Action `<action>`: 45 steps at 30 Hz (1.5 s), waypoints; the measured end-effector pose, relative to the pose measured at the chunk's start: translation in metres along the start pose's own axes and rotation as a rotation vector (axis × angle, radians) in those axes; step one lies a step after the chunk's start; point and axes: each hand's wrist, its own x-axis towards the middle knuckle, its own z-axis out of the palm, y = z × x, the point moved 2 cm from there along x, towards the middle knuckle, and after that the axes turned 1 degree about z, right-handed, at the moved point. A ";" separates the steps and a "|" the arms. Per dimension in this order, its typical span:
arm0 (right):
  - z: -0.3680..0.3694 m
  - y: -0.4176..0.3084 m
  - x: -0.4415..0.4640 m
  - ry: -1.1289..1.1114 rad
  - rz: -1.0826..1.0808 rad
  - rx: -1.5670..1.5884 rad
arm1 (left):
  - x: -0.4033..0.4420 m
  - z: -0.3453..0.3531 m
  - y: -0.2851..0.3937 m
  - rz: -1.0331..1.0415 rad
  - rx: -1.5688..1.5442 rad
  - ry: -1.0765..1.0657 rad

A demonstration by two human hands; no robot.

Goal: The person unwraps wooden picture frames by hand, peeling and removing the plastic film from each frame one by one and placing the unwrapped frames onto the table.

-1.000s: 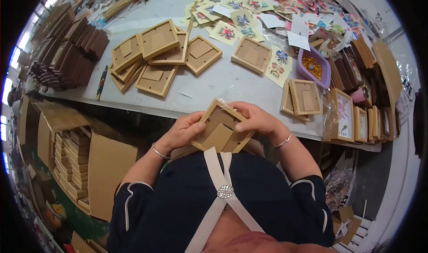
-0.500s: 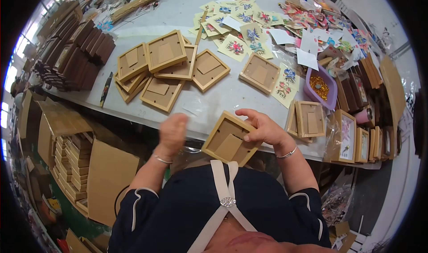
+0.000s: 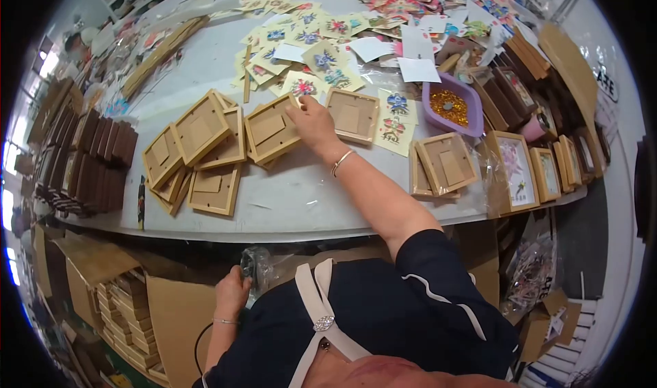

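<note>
Stretched out over the table, my right hand (image 3: pixel 315 124) grips the right edge of a wooden picture frame (image 3: pixel 271 129), which lies back-up on another frame. To its left, several more light wooden frames (image 3: pixel 199 126) are piled, their brown backings upward. Another frame (image 3: pixel 352 114) lies just right of my fingers. My left hand (image 3: pixel 233 292) is low, below the table's front edge, with its fingers curled beside crumpled clear plastic (image 3: pixel 256 268). What those fingers hold, if anything, is hidden.
Floral cards (image 3: pixel 321 59) spread across the back. A purple tub (image 3: pixel 478 122) of gold bits stands right, near two stacked frames (image 3: pixel 446 163). Dark frames (image 3: pixel 89 159) are stacked left, beside a cutter (image 3: pixel 142 203). An open carton (image 3: pixel 179 313) of frames sits below.
My right hand has carried the frame from my lap forward onto the table, beside the pile. My left hand has dropped below the table edge. The view has shifted.
</note>
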 end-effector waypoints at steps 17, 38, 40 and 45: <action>-0.092 0.054 -0.008 0.250 -0.030 -0.828 | 0.210 -0.082 0.262 0.784 -0.212 0.230; -0.115 0.012 -0.087 -0.033 0.072 0.832 | 0.140 -0.083 0.277 0.936 -0.146 0.859; -0.109 0.004 -0.098 -0.078 0.031 0.856 | 0.122 -0.085 0.275 1.022 -0.157 0.883; -0.098 -0.015 -0.124 -0.159 -0.004 0.893 | 0.089 -0.098 0.264 1.052 -0.305 0.853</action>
